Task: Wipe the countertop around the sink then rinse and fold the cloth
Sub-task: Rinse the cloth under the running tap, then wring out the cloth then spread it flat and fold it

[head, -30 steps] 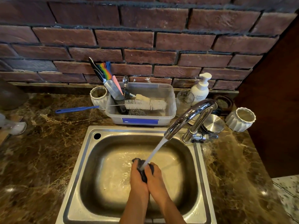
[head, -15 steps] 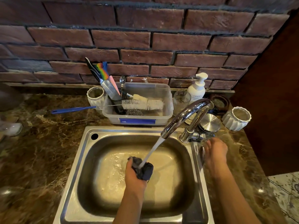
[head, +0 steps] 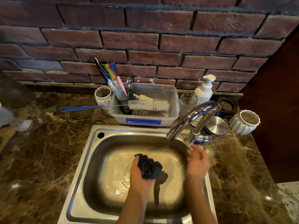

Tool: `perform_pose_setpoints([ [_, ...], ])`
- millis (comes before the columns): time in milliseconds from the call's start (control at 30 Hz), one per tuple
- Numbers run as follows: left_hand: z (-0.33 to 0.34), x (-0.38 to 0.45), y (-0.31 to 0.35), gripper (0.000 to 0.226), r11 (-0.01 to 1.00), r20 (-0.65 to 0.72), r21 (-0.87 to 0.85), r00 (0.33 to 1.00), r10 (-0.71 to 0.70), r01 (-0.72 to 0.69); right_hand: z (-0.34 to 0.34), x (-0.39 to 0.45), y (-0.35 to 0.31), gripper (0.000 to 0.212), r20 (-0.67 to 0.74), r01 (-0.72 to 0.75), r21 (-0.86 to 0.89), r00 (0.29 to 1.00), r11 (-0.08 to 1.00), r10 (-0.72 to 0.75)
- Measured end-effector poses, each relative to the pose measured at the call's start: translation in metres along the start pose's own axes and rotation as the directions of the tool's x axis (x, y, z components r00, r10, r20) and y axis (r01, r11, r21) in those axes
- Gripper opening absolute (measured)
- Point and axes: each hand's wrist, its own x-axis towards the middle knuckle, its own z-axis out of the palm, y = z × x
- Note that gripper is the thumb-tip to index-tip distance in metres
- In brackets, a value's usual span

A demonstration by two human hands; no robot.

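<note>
A dark, wet cloth is bunched up over the middle of the steel sink. My left hand is shut on the cloth, holding it above the basin. My right hand hovers over the sink's right edge, fingers apart and blurred, holding nothing, just below the tap's base. No water runs from the chrome faucet, whose spout points down-left over the basin. A film of water lies on the sink's floor. Brown marble countertop surrounds the sink.
Behind the sink stands a clear plastic tub with a white bottle brush, a scouring pad and a utensil holder. A soap pump bottle, a glass, a steel lid and two white ribbed cups crowd the back right. Brick wall behind.
The water stream has stopped. My right hand has moved from the tap's handle back toward the basin. My left hand still holds the cloth, now turned up a little.
</note>
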Motion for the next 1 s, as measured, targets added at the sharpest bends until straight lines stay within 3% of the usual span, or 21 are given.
perform_pose_setpoints([
  [67, 0.003, -0.006, -0.001, 0.026, 0.999, 0.012, 0.042, 1.0, 0.026, -0.026, 0.011, -0.042, 0.023, 0.015, 0.214, -0.044, -0.105, 0.975, 0.994, 0.066],
  [167, 0.004, -0.018, -0.003, 0.039, 0.995, 0.031, 0.098, 0.999, 0.03, -0.033, 0.026, -0.076, 0.053, 0.025, 0.421, -0.191, -0.054, 0.886, 0.98, 0.196],
  [267, 0.0, -0.025, -0.003, 0.051, 0.989, 0.055, 0.124, 0.996, 0.075, -0.081, 0.034, -0.079, 0.058, 0.021, 0.377, -0.226, 0.0, 0.902, 0.974, 0.209],
  [333, -0.004, -0.022, 0.0, 0.054, 0.983, 0.079, 0.118, 0.988, 0.132, -0.141, 0.037, -0.076, 0.053, 0.02, 0.346, -0.293, 0.159, 0.911, 0.943, 0.225],
  [433, -0.009, -0.018, 0.004, 0.045, 0.977, 0.11, 0.083, 0.976, 0.188, -0.197, 0.039, -0.071, 0.043, 0.025, 0.381, -0.456, 0.439, 0.875, 0.774, 0.299],
  [500, -0.012, -0.02, 0.003, 0.044, 0.962, 0.123, 0.084, 0.961, 0.249, -0.26, 0.04, -0.069, 0.04, 0.021, 0.35, -0.458, 0.493, 0.883, 0.74, 0.313],
  [600, -0.008, -0.028, 0.002, 0.044, 0.92, 0.103, 0.209, 0.943, 0.317, -0.332, 0.038, -0.066, 0.039, 0.026, 0.296, -0.348, 0.354, 0.922, 0.868, 0.249],
  [667, -0.004, -0.038, 0.004, 0.04, 0.856, 0.12, 0.354, 0.926, 0.358, -0.377, 0.035, -0.059, 0.045, 0.04, 0.392, -0.184, 0.109, 0.911, 0.977, 0.128],
  [700, -0.002, -0.044, 0.005, 0.037, 0.82, 0.149, 0.413, 0.917, 0.37, -0.397, 0.033, -0.054, 0.046, 0.043, 0.497, -0.066, -0.017, 0.865, 0.998, 0.065],
  [767, 0.002, -0.055, 0.01, 0.035, 0.757, 0.236, 0.513, 0.914, 0.329, -0.405, 0.031, -0.045, 0.044, 0.058, 0.749, 0.153, -0.209, 0.66, 0.966, 0.058],
  [833, 0.003, -0.059, 0.018, 0.058, 0.738, 0.239, 0.593, 0.946, 0.221, -0.322, 0.033, -0.037, 0.04, 0.087, 0.866, 0.326, -0.325, 0.479, 0.888, 0.141],
  [867, 0.002, -0.058, 0.022, 0.068, 0.747, 0.239, 0.609, 0.96, 0.147, -0.266, 0.036, -0.034, 0.038, 0.095, 0.877, 0.379, -0.361, 0.449, 0.852, 0.172],
  [933, -0.001, -0.055, 0.03, 0.077, 0.766, 0.284, 0.614, 0.959, 0.009, -0.189, 0.039, -0.028, 0.033, 0.093, 0.857, 0.427, -0.413, 0.481, 0.804, 0.184],
  [1000, -0.001, -0.057, 0.035, 0.072, 0.822, 0.316, 0.546, 0.948, -0.025, -0.16, 0.039, -0.021, 0.028, 0.069, 0.806, 0.389, -0.411, 0.577, 0.824, 0.13],
])
